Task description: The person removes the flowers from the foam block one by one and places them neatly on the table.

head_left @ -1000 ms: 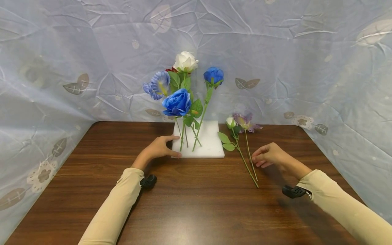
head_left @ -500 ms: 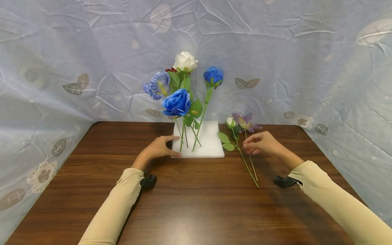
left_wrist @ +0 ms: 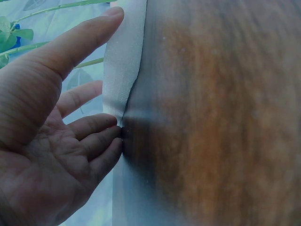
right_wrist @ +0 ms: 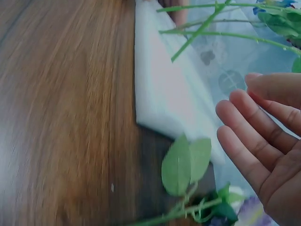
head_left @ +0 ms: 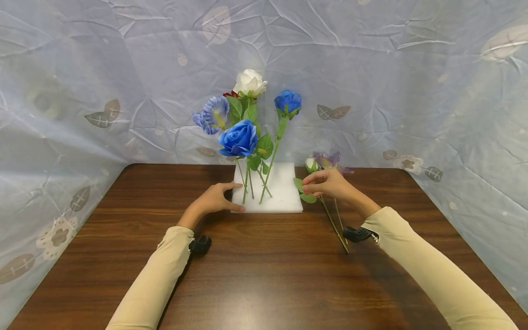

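Grip, head view: right hand [head_left: 332, 184], thumb and forefinger nearly together, nothing seen between them, poised over the lying flowers and partly covering them. Left hand [head_left: 213, 198], thumb and forefinger spread wide at the 9 o'clock edge of a white foam block [head_left: 284, 195].

White rosebud [head_left: 311, 164] and purple flower [head_left: 327, 159]: lying on the brown surface [head_left: 231, 279], at the foam block's 3 to 4 o'clock side. Heads between 11 and 12 o'clock, stem ends between 5 and 6, long axes along the stems [head_left: 333, 224]. Handling, as judged: light; stems thin and fairly stiff, petals easily creased; best held by bare stem, below the leaves [head_left: 308, 198].

Standing in the foam block: white rose [head_left: 249, 84], two blue roses [head_left: 238, 137], ruffled blue flower [head_left: 215, 112]; heads toward 12 o'clock.

Left wrist view: fingertips at the block's side, thumb overlapping it, palm vacant. Block, as judged: light, soft, apt to slide; steady by its sides.

Right wrist view: fingers loosely bent, nothing held; leaves near the fingertips, apart; block at the hand's 10 o'clock.
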A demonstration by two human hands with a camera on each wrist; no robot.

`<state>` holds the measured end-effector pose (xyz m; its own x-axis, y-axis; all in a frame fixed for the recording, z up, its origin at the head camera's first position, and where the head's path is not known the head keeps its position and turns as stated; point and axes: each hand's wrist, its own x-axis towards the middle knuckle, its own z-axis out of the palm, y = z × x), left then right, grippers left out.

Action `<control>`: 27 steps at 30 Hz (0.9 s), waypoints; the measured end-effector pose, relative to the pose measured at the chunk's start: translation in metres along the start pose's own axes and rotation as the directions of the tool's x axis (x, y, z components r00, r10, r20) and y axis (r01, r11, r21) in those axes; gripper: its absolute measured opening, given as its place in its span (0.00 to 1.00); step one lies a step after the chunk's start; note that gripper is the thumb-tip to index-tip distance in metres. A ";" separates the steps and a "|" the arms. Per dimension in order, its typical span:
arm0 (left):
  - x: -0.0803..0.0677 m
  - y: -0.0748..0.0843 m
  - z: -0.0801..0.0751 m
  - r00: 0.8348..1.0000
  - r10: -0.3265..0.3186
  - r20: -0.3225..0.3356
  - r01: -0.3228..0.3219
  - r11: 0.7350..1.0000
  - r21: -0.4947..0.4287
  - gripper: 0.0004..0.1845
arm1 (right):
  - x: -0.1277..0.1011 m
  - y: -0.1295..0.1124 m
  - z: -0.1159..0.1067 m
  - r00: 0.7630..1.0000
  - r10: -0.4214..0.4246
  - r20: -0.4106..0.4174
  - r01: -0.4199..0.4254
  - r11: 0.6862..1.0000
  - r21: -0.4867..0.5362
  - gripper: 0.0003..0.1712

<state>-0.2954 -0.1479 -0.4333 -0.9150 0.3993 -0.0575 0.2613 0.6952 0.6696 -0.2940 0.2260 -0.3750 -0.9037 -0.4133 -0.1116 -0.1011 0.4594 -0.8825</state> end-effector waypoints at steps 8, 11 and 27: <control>0.002 -0.001 0.000 1.000 -0.012 0.003 0.012 1.000 0.000 0.48 | 0.019 -0.010 0.025 0.997 -0.071 0.028 0.070 0.997 0.042 0.19; 0.002 -0.001 0.000 1.000 -0.016 0.005 0.016 1.000 -0.001 0.48 | 0.025 -0.012 0.033 0.996 -0.084 0.032 0.082 0.996 0.036 0.17; 0.001 -0.001 0.000 1.000 -0.012 -0.005 0.012 1.000 0.006 0.48 | 0.052 -0.012 0.056 0.991 -0.113 0.073 0.110 0.993 0.050 0.17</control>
<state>-0.2966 -0.1480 -0.4334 -0.9196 0.3880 -0.0617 0.2521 0.7033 0.6647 -0.3163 0.1551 -0.3958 -0.8536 -0.5191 -0.0440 -0.1790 0.3717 -0.9109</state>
